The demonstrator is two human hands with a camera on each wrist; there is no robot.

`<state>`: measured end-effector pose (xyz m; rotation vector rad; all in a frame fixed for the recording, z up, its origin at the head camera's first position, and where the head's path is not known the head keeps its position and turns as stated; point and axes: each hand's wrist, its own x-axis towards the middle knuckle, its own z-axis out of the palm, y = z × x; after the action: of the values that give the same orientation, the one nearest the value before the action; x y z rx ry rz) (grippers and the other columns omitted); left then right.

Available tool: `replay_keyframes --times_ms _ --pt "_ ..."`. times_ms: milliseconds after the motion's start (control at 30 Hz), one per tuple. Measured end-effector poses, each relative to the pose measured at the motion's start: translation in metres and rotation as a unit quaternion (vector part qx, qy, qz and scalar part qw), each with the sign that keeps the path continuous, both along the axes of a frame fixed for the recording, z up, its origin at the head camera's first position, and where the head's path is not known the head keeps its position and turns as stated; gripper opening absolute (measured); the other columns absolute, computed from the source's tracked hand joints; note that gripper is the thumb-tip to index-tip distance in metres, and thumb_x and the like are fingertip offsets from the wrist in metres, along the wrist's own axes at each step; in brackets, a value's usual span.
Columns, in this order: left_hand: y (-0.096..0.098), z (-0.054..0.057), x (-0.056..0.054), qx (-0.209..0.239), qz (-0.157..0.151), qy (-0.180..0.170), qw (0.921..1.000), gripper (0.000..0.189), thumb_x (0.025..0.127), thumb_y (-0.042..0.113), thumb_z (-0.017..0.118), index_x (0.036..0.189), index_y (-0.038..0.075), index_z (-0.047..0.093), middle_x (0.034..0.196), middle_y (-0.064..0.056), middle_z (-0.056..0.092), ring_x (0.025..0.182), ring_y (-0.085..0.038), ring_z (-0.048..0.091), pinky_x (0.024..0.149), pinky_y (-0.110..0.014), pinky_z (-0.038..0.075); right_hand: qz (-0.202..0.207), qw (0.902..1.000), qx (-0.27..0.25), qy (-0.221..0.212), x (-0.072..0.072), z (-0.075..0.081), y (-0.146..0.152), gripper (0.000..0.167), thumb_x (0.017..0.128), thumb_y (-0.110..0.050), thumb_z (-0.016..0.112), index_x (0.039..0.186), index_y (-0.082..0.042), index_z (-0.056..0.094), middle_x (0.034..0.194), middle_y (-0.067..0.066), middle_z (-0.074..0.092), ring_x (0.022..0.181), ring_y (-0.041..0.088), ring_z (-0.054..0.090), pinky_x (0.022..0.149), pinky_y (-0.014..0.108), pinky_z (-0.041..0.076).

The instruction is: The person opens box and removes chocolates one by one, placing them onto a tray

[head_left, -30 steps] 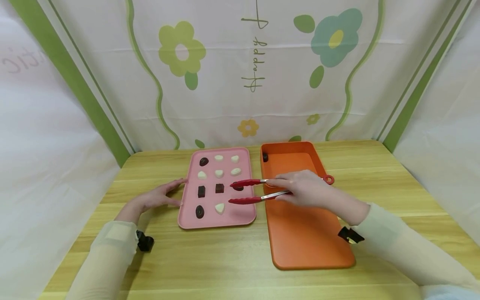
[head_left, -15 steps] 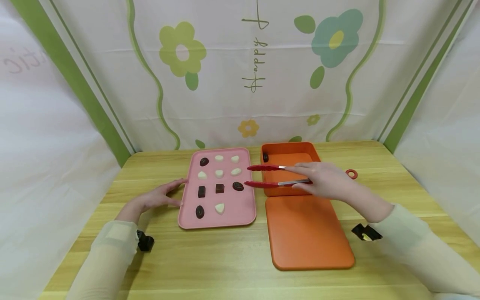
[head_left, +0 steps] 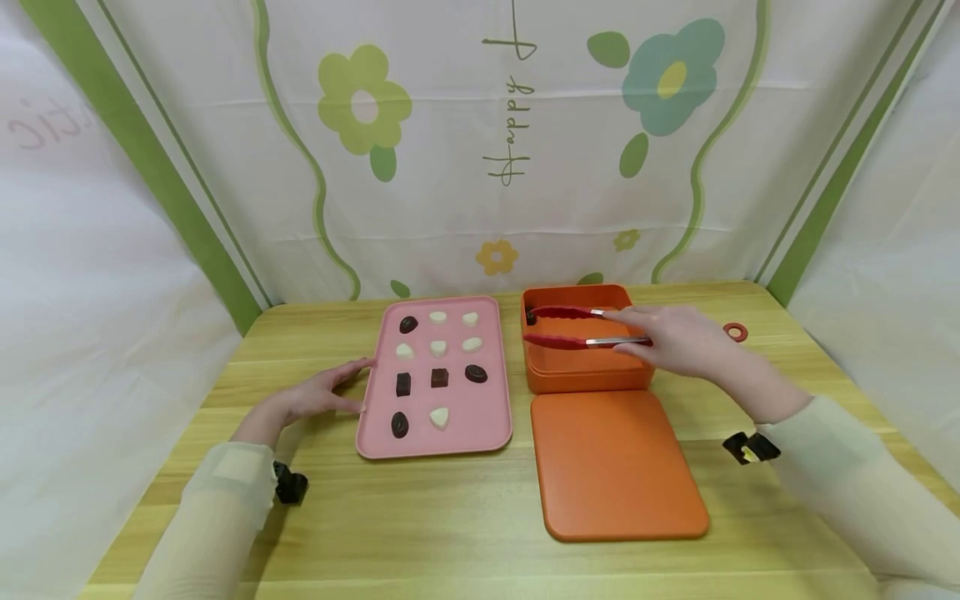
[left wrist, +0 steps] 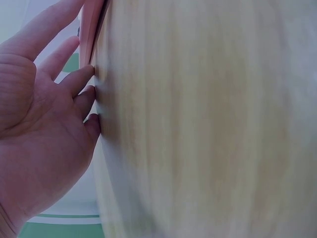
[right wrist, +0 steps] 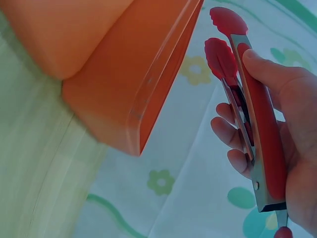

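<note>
In the head view my right hand (head_left: 678, 340) grips a pair of red-tipped metal tongs (head_left: 557, 342) over the orange box (head_left: 588, 382). The tongs' arms are spread, and nothing shows between them. A dark chocolate (head_left: 530, 317) lies in the box's far left corner, near the upper tip. My left hand (head_left: 318, 392) touches the left rim of the pink tray (head_left: 480, 429) with its fingers spread. Dark and white chocolates stand in rows on the tray, among them a dark oval one (head_left: 476, 373) at the right.
An orange lid (head_left: 618, 467) lies flat in front of the box. The wooden table (head_left: 420, 517) ends at a floral cloth backdrop (head_left: 450, 233), with white cloth sides left and right. A narrow gap separates tray and box.
My right hand has carried the spread tongs from above the tray rightward and back over the box. The dark oval chocolate, earlier partly covered by the tongs, shows fully. My left hand stays put.
</note>
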<state>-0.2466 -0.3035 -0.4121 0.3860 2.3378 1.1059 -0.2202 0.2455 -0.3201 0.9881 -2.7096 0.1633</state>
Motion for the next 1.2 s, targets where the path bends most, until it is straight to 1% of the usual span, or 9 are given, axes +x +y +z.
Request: replay_keyframes --times_ms 100,267,367,500,600,800,967,1100,1200 --pt "0.000 0.000 0.000 -0.001 0.000 -0.001 1.0000 0.087 0.086 0.029 0.076 0.156 0.020 0.024 0.160 -0.019 0.006 0.145 -0.041 0.004 0.112 -0.061 0.007 -0.012 0.9999 0.009 -0.002 -0.006 -0.001 0.006 0.049 0.085 -0.028 0.077 0.128 -0.010 0.065 0.105 0.013 0.070 0.059 0.014 0.057 0.053 0.036 0.050" --pt "0.001 0.002 0.002 -0.005 0.004 -0.004 1.0000 0.088 0.085 0.030 0.076 0.156 0.021 0.025 0.160 -0.020 0.007 0.145 -0.042 0.004 0.112 -0.062 0.008 -0.022 0.9996 0.016 -0.007 -0.016 -0.002 0.012 0.048 0.086 -0.029 0.076 0.128 -0.009 0.065 0.105 0.014 0.070 0.060 0.016 0.058 0.053 0.037 0.049" --pt "0.001 0.002 0.002 -0.007 0.007 -0.004 0.9999 0.088 0.085 0.030 0.076 0.156 0.022 0.025 0.160 -0.019 0.007 0.145 -0.042 0.005 0.112 -0.062 0.008 -0.027 0.9994 0.017 -0.012 -0.021 -0.002 0.014 0.048 0.085 -0.029 0.076 0.128 -0.010 0.065 0.099 0.012 0.071 0.058 0.015 0.055 0.052 0.036 0.046" --pt "0.000 0.001 0.002 -0.008 0.006 -0.004 0.9999 0.088 0.085 0.031 0.076 0.156 0.022 0.025 0.160 -0.019 0.007 0.145 -0.042 0.004 0.112 -0.062 0.007 -0.033 0.9991 0.022 -0.012 -0.029 -0.006 0.014 0.047 0.084 -0.030 0.077 0.125 -0.011 0.067 0.095 0.011 0.071 0.060 0.018 0.056 0.049 0.034 0.043" --pt "0.001 0.001 0.001 -0.008 0.006 -0.004 0.9999 0.088 0.085 0.031 0.076 0.156 0.022 0.025 0.160 -0.019 0.007 0.145 -0.042 0.005 0.112 -0.062 0.008 -0.036 0.9989 0.029 -0.012 -0.036 -0.009 0.013 0.047 0.083 -0.031 0.078 0.124 -0.011 0.068 0.098 0.011 0.071 0.064 0.021 0.058 0.049 0.035 0.043" --pt "0.001 0.000 0.001 -0.006 0.006 -0.004 1.0000 0.088 0.085 0.031 0.076 0.156 0.022 0.025 0.160 -0.019 0.007 0.145 -0.042 0.005 0.112 -0.062 0.008 -0.037 0.9974 0.046 -0.040 -0.050 -0.015 0.007 0.049 0.085 -0.034 0.075 0.128 -0.013 0.066 0.101 0.010 0.071 0.068 0.020 0.057 0.050 0.033 0.041" --pt "0.001 -0.001 0.000 -0.004 0.005 -0.003 1.0000 0.087 0.085 0.030 0.076 0.156 0.022 0.026 0.160 -0.019 0.007 0.145 -0.042 0.005 0.112 -0.062 0.008 -0.036 0.9967 0.056 -0.046 -0.060 -0.018 0.001 0.050 0.085 -0.034 0.075 0.128 -0.010 0.066 0.101 0.012 0.071 0.064 0.019 0.054 0.050 0.033 0.040" --pt "0.000 -0.002 0.000 -0.005 0.003 0.001 1.0000 0.087 0.085 0.030 0.076 0.156 0.021 0.025 0.160 -0.019 0.007 0.145 -0.042 0.005 0.112 -0.062 0.008 -0.041 0.9958 0.063 -0.052 -0.064 -0.019 -0.002 0.050 0.086 -0.034 0.075 0.128 -0.010 0.065 0.098 0.011 0.071 0.060 0.018 0.050 0.048 0.033 0.039" --pt "0.000 -0.002 -0.001 -0.005 0.002 0.003 1.0000 0.087 0.085 0.030 0.076 0.156 0.021 0.025 0.160 -0.020 0.007 0.144 -0.042 0.005 0.112 -0.062 0.007 -0.045 0.9948 0.068 -0.061 -0.066 -0.020 -0.005 0.050 0.087 -0.034 0.074 0.129 -0.010 0.064 0.099 0.012 0.071 0.060 0.017 0.049 0.047 0.033 0.038"
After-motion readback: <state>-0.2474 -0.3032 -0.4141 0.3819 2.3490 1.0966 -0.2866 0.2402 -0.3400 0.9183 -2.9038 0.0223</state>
